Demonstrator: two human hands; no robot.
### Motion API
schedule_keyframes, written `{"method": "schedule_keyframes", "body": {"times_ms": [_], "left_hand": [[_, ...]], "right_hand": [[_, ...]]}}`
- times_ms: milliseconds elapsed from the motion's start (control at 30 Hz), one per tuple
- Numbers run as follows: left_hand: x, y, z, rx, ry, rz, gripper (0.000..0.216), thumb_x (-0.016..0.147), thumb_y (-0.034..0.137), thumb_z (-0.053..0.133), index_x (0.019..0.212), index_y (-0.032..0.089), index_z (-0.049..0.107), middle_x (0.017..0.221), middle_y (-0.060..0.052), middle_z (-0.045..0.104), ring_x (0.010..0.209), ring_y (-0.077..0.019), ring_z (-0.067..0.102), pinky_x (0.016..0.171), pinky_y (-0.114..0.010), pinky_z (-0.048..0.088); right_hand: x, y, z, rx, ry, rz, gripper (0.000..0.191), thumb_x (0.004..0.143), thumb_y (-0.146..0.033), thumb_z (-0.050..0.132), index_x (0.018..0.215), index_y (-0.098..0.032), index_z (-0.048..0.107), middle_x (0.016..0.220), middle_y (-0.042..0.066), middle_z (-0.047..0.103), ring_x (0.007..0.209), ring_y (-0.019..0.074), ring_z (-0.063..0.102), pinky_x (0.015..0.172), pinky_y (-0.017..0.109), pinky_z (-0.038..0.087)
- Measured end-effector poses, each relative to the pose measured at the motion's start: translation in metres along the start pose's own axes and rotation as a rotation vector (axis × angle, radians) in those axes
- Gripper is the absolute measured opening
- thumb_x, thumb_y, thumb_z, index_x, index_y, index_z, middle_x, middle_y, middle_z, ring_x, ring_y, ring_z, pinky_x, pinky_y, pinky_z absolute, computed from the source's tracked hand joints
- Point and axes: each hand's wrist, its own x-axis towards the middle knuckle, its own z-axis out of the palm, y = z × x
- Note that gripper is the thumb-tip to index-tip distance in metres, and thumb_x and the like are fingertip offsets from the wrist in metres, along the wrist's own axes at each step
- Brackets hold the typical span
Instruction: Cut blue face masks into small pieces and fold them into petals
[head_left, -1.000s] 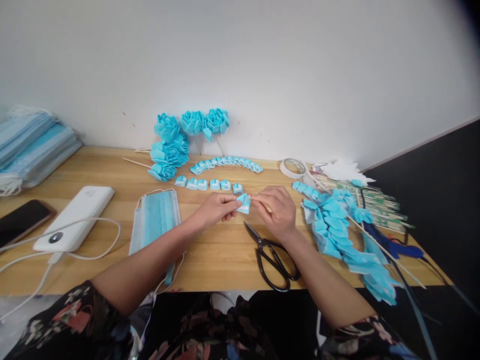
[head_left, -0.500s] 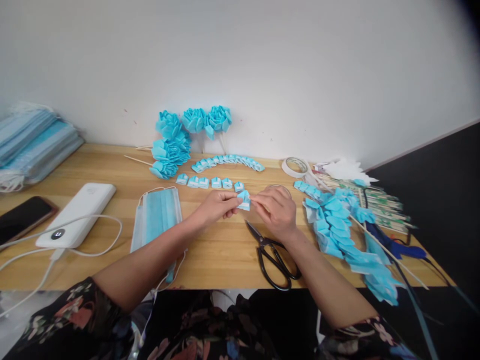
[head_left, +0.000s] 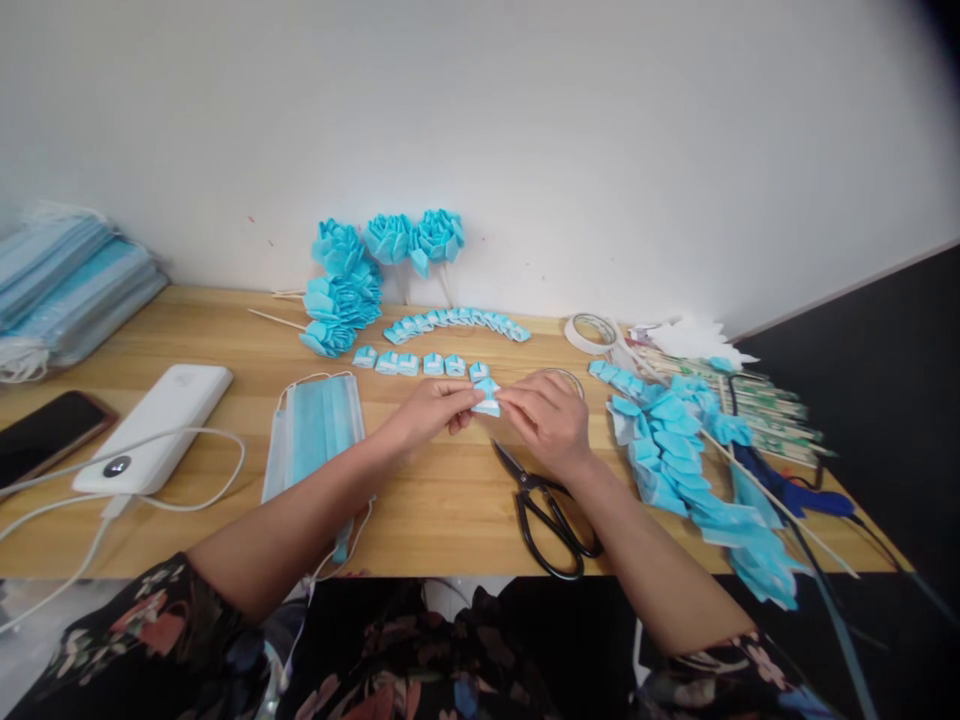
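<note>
Between my two hands is a small folded piece of blue-and-white mask fabric [head_left: 487, 402], raised just above the wooden table. My left hand [head_left: 441, 403] pinches its left edge between thumb and fingers. From the other side, my right hand [head_left: 551, 415] pinches its right edge. A row of similar folded pieces [head_left: 397, 363] lies right behind, and an arc of overlapping ones [head_left: 457, 319] sits farther back. Black-handled scissors [head_left: 544, 510] rest below my right hand. Partly behind that hand shows a round ring-like object [head_left: 571, 380].
Blue fabric flowers [head_left: 341, 290] on sticks stand against the wall. Left are a face mask [head_left: 319, 425], a white power bank [head_left: 157, 430] with cable, a phone [head_left: 49, 440] and stacked masks [head_left: 75, 285]. Right are tape [head_left: 591, 333], a blue petal pile [head_left: 671, 450] and a blue-handled tool [head_left: 814, 497].
The folded piece looks flatter, its upper part now bent over between my fingers. My right fingers have shifted slightly left along it. Everything else on the table stays put.
</note>
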Motion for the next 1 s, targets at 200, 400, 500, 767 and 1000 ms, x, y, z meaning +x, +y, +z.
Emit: {"method": "schedule_keyframes", "body": {"times_ms": [200, 400, 500, 767, 1000], "left_hand": [[0.0009, -0.0049, 0.0005, -0.138, 0.0, -0.047, 0.031, 0.074, 0.043, 0.067, 0.064, 0.015, 0.058, 0.057, 0.001, 0.052, 0.052, -0.0082, 0.044, 0.053, -0.023, 0.034], [0.0016, -0.002, -0.0008, -0.096, 0.047, -0.037, 0.032, 0.071, 0.044, 0.067, 0.062, 0.016, 0.057, 0.056, 0.001, 0.051, 0.052, -0.0091, 0.044, 0.052, -0.023, 0.034], [0.0015, 0.0011, -0.0013, 0.018, 0.036, 0.003, 0.036, 0.072, 0.048, 0.065, 0.058, 0.016, 0.053, 0.055, 0.001, 0.05, 0.051, -0.0087, 0.043, 0.051, -0.024, 0.034], [0.0025, 0.0014, -0.0005, 0.273, 0.048, 0.064, 0.036, 0.078, 0.047, 0.055, 0.057, 0.018, 0.051, 0.053, 0.002, 0.046, 0.051, -0.0094, 0.04, 0.051, -0.024, 0.031], [-0.0005, 0.0038, 0.0008, 0.383, 0.028, 0.083, 0.036, 0.081, 0.043, 0.05, 0.057, 0.018, 0.045, 0.054, 0.004, 0.04, 0.052, -0.0091, 0.037, 0.051, -0.024, 0.026]], "right_hand": [[0.0036, -0.0036, -0.0034, 0.096, -0.044, 0.034, 0.022, 0.088, -0.016, 0.057, 0.102, -0.025, 0.072, 0.091, 0.006, 0.072, 0.085, 0.0205, 0.062, 0.077, 0.038, 0.05], [0.0042, -0.0065, -0.0068, 0.223, -0.042, 0.138, 0.027, 0.089, -0.022, 0.051, 0.106, -0.025, 0.072, 0.091, 0.006, 0.07, 0.085, 0.0213, 0.062, 0.078, 0.039, 0.05], [0.002, -0.0038, -0.0048, 0.349, 0.006, 0.373, 0.03, 0.094, -0.028, 0.045, 0.116, -0.025, 0.066, 0.092, 0.005, 0.07, 0.087, 0.0201, 0.063, 0.08, 0.038, 0.05], [-0.0008, -0.002, 0.0004, 0.6, -0.145, 0.612, 0.034, 0.094, -0.036, 0.049, 0.123, -0.024, 0.06, 0.097, 0.004, 0.07, 0.087, 0.019, 0.067, 0.078, 0.033, 0.054], [-0.0009, -0.0032, 0.0019, 0.628, -0.164, 0.604, 0.034, 0.09, -0.031, 0.053, 0.122, -0.024, 0.061, 0.095, 0.003, 0.067, 0.084, 0.0177, 0.067, 0.075, 0.031, 0.054]]}}
